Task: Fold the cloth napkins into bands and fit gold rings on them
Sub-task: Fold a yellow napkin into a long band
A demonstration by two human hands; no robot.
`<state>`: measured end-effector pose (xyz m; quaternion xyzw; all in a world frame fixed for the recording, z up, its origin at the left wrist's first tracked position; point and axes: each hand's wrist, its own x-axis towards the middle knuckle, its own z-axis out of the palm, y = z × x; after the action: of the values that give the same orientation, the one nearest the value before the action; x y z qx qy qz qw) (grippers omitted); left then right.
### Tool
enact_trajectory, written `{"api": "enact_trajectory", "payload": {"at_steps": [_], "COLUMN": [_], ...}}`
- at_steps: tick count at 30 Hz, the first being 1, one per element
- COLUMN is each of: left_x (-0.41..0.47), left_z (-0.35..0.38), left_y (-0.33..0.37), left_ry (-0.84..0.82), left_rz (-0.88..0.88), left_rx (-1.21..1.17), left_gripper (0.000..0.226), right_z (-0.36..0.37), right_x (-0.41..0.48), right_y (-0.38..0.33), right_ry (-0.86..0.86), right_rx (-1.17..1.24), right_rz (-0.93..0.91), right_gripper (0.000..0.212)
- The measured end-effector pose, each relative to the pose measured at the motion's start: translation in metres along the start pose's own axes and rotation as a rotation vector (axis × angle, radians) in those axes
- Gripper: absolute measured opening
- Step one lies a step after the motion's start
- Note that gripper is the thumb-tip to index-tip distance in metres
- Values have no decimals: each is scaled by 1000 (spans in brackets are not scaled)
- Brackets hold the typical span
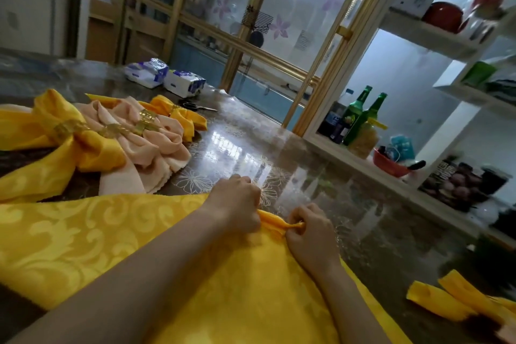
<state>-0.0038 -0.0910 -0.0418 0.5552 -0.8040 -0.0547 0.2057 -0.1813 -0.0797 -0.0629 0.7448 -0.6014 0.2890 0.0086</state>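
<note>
**Head view.** A yellow napkin (111, 232) of damask weave lies spread on the table (279, 148) directly before me, its far edge gathered into a narrow pleat. My left grip (237, 204) and right grip (310, 229) sit close together on that edge, each with its fingers curled onto the pleat and pinching it.

The cloth looks light, soft and limp. Its slight sheen may let folds slip. I judge it best held at the hem beside the fold line, grips close, so the pleat cannot sag open.

Finished napkins (156, 148), yellow and pink, lie to the left, each cinched by one of the gold rings (65, 128). A folded yellow band (438, 301) lies at lower right.

The table is glossy under a clear flower-printed cover, so cloth should slide easily. Beyond lie scissors (195, 106) and tissue packs (148, 71). White shelves (418, 36) hold green bottles (360, 109).
</note>
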Motion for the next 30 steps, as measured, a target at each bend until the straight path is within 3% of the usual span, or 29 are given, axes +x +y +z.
{"api": "enact_trajectory", "payload": {"at_steps": [3, 7, 11, 13, 15, 18, 21, 23, 26, 28, 30], "left_x": [-2, -1, -1, 0, -1, -3, -7, -11, -17, -18, -19], "left_z": [-1, 4, 7, 6, 4, 1, -3, -7, -8, -5, -2], "left_y": [3, 4, 5, 4, 5, 7, 10, 14, 16, 16, 17], "left_ry": [-74, -47, -91, -74, -57, -26, 4, -74, -255, -254, -224], "left_rz": [-53, -26, -37, -33, -27, 5, 51, 44, -13, -33, -51], "left_rx": [-57, 37, -20, -64, -95, -112, -51, -73, -175, -193, -202], "left_gripper": [45, 35, 29, 25, 22, 19, 18, 16, 23, 25, 24], "right_z": [-6, -12, -19, -26, -31, -36, -37, -37, -36, -48, -59], "right_x": [-3, 0, 7, 9, 9, 8, 9, 6, 5, 6, 8], "right_y": [-3, -3, -1, -1, 0, -5, -13, -16, -25, -35, -42], "right_ry": [-18, -67, -244, -332, -387, -381, -381, -403, -571, -751, -785], "right_rx": [61, 97, 91, 155, 166, 149, 86, 32, -88, -170, -171], "right_rz": [48, 141, 176, 168, 150, 128, 96, 74, 71, 92, 85], "right_gripper": [24, 30, 16, 10, 21, 16, 24, 30, 30, 23, 19]}}
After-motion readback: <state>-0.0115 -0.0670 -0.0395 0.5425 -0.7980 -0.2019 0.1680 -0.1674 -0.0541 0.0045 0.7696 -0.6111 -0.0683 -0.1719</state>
